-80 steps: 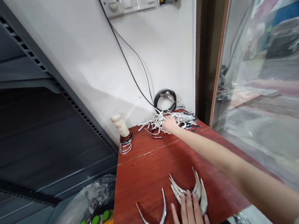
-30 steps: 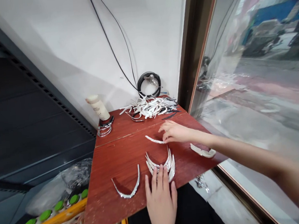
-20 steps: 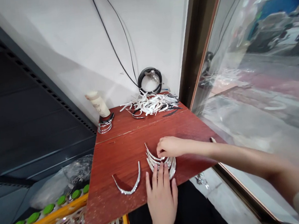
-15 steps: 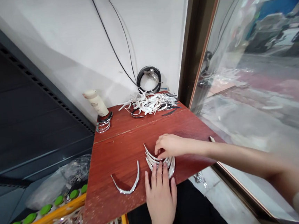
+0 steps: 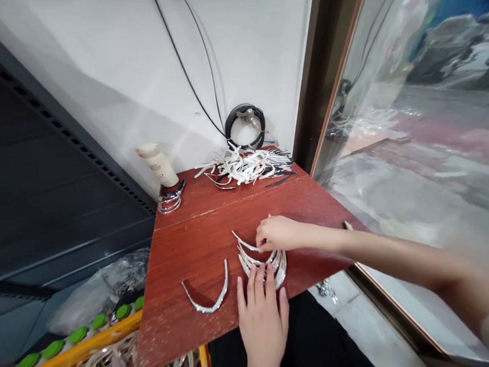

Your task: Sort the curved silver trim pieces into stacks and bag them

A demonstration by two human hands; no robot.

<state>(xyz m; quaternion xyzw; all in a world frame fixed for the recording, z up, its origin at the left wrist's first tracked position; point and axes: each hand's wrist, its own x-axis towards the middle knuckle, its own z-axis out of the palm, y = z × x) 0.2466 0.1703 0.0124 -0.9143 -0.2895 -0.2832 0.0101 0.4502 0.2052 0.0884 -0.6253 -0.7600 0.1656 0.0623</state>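
Observation:
A nested stack of curved silver pieces (image 5: 279, 265) lies near the front of the red wooden table (image 5: 197, 233). My left hand (image 5: 262, 310) lies flat with fingers stretched out, its fingertips on the stack's near side. My right hand (image 5: 277, 233) is closed in a pinch on one curved silver piece (image 5: 243, 242), held just above the stack's far side. A single curved silver piece (image 5: 211, 298) lies alone to the left. A loose pile of the same pieces (image 5: 245, 169) sits at the table's far edge.
A cream bottle (image 5: 157, 163) leans on metal rings (image 5: 169, 200) at the back left. A coiled black cable (image 5: 244, 125) hangs on the wall. Glass pane and door frame (image 5: 321, 85) bound the right. A yellow crate with green caps (image 5: 71, 350) stands lower left.
My right hand reached to the far pile, came back with a curved piece and brought it over the stack. In the last half second that piece lifted slightly. My left hand stayed on the stack.

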